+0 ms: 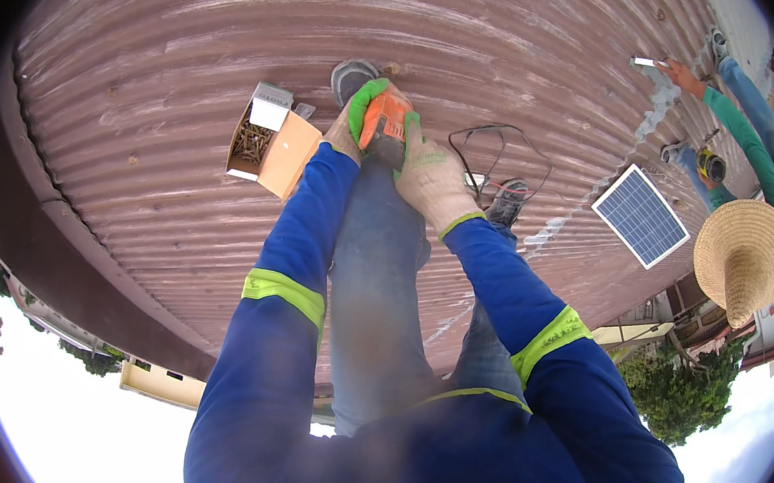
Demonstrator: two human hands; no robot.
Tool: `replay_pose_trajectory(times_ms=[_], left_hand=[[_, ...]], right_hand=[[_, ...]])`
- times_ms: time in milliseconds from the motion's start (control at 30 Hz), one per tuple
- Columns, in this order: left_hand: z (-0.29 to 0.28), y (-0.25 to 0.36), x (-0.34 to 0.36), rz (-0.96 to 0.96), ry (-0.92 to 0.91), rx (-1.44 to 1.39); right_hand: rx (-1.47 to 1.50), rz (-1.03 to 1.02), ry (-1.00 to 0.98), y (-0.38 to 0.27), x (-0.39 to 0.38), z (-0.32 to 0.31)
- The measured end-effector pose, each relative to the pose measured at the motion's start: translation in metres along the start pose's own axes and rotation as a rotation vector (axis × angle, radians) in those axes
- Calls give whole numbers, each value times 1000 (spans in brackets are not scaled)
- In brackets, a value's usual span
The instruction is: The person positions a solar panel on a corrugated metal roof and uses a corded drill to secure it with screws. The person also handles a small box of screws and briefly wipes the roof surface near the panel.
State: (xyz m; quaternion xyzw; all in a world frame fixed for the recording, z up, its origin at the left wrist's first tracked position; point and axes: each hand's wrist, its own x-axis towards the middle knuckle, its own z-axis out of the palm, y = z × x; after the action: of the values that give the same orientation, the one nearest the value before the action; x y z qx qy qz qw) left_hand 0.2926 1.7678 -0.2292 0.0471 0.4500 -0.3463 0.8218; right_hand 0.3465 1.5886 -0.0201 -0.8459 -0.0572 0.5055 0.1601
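Observation:
Over my bent leg I hold an orange power tool (385, 115) with dark parts. Its exact kind I cannot make out. My left hand (351, 123), in a white-and-green work glove, is closed round its left side. My right hand (431, 177), gloved alike, closes against the near right side; most of its fingers are hidden. Left of my left wrist, an open cardboard box (276, 163) of brass-coloured screws (251, 141) lies on the roof. A thin black cable (510, 129) loops right of my hands, partly beside my shoe (508, 197).
The corrugated brown roof (191, 59) has an edge (50, 194) on the left. A small solar panel (641, 215) lies to the right. Beyond it crouches a co-worker in a straw hat (743, 254), one hand (685, 79) on a pale, flat object (649, 63). Grey sealant streaks (658, 109) cross the roof.

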Motion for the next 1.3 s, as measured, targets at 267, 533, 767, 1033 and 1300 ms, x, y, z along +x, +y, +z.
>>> replay_pose_trajectory(times_ms=[267,533,767,1033,1300], left_hand=[[-6,4,6,1,-12,27],[1,-6,9,7,-104,10],[8,-12,3,85,73,55],[64,-15,-22,89,266,125],[69,-18,-33,41,78,87]], right_hand=[[-39,17,-108,-2,4,-18],[-23,21,-128,4,4,-16],[-15,4,-97,8,0,-12],[66,61,-65,14,-11,-16],[372,-9,-130,51,-21,-25]])
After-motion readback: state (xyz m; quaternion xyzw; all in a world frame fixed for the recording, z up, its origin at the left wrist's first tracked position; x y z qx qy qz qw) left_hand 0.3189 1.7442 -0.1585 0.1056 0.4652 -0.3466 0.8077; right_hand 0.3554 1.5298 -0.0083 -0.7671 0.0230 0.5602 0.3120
